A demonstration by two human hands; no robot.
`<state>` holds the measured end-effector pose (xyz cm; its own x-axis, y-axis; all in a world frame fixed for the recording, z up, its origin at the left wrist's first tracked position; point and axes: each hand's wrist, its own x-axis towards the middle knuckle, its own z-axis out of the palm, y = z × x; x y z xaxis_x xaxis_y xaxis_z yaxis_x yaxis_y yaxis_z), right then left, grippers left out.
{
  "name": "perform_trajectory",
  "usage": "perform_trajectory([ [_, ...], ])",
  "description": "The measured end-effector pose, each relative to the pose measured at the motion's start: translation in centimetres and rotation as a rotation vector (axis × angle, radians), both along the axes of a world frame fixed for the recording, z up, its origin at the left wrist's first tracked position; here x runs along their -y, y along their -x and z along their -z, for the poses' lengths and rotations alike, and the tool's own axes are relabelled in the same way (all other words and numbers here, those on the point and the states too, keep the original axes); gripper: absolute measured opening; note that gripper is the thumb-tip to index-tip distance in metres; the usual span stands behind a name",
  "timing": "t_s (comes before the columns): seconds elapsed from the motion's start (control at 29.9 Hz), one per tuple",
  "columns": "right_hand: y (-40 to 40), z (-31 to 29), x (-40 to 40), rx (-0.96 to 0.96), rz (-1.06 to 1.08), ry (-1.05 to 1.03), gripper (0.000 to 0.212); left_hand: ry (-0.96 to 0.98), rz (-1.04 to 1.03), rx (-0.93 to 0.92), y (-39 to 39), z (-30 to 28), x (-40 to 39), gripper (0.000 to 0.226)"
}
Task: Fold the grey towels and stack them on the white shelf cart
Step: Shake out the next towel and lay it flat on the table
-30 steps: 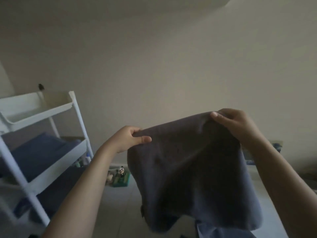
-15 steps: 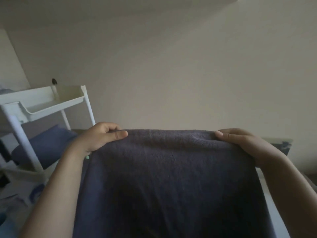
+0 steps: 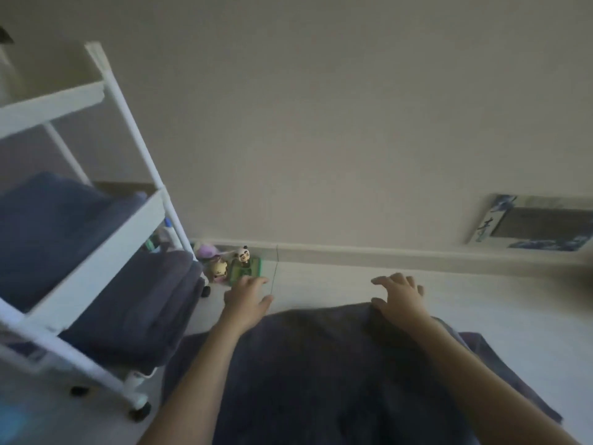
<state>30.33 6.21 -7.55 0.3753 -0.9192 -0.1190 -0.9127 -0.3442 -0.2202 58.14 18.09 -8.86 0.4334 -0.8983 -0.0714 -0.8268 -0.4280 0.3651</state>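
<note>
A dark grey towel [image 3: 321, 374] lies spread on the pale floor below me, its far edge rounded. My left hand [image 3: 245, 300] hovers just past the towel's far left edge, fingers straight and holding nothing. My right hand [image 3: 399, 298] rests with spread fingers on the towel's far right edge. The white shelf cart [image 3: 96, 261] stands at the left. Folded grey towels [image 3: 54, 229] lie on its middle shelf, and more folded towels [image 3: 141, 303] sit on the bottom shelf.
Small toy figures, one a panda [image 3: 244, 253] on a green box [image 3: 245, 271], sit against the baseboard behind the cart. A framed picture [image 3: 532, 223] leans on the wall at the right. The cart's black castors [image 3: 139, 412] stand near my left forearm.
Both hands held the towel up by its top edge before. The towel now lies on the floor, both hands have let go of it, and the view has tilted downward.
</note>
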Motion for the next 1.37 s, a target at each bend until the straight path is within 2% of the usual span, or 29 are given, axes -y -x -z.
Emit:
perform_trajectory([
  [0.07,-0.8,1.9,-1.0,0.019,-0.087,-0.047,0.038,-0.086,-0.043,-0.013,1.1,2.3,-0.9,0.041],
  [0.13,-2.5,4.6,-1.6,-0.044,-0.171,-0.209,0.038,-0.267,-0.127,-0.012,2.1,5.6,-1.8,0.043],
  [0.27,-2.8,8.1,-3.1,-0.169,-0.192,-0.454,0.051,-0.531,-0.276,-0.118,5.0,9.9,-3.6,0.078],
  [0.37,-2.0,9.7,-3.7,-0.206,-0.095,-0.493,0.055,-0.442,-0.226,-0.068,5.3,12.4,-3.7,0.084],
  [0.5,-0.6,10.3,-3.9,-0.211,0.034,-0.438,0.059,-0.297,-0.109,0.07,5.1,13.0,-1.7,0.078],
  [0.67,-0.3,11.7,-4.5,-0.259,0.106,-0.389,0.066,-0.271,-0.013,0.129,4.7,13.3,1.1,0.073],
  [0.77,-0.3,11.4,-4.4,-0.232,0.098,-0.384,0.066,-0.287,0.0,0.154,4.4,13.5,1.3,0.077],
  [0.87,0.5,10.1,-4.6,-0.143,0.057,-0.154,0.06,-0.266,-0.028,0.116,4.3,13.4,1.3,0.073],
  [0.94,2.7,8.9,-5.2,-0.038,0.143,0.1,0.049,-0.233,0.013,0.055,5.8,12.8,1.4,0.069],
  [1.0,5.6,8.3,-5.7,0.023,0.295,0.236,0.04,-0.194,0.094,0.008,8.3,12.0,1.3,0.066],
  [1.14,10.9,7.7,-6.2,0.011,0.6,0.095,0.043,-0.172,0.191,-0.121,13.5,10.7,1.5,0.064],
  [1.2,13.5,7.8,-6.2,0.087,0.745,-0.012,0.046,-0.17,0.223,-0.161,16.1,10.1,1.6,0.064],
  [1.37,19.1,9.6,-5.9,0.188,0.947,-0.205,0.051,-0.127,0.253,-0.223,21.8,8.8,1.9,0.069],
])
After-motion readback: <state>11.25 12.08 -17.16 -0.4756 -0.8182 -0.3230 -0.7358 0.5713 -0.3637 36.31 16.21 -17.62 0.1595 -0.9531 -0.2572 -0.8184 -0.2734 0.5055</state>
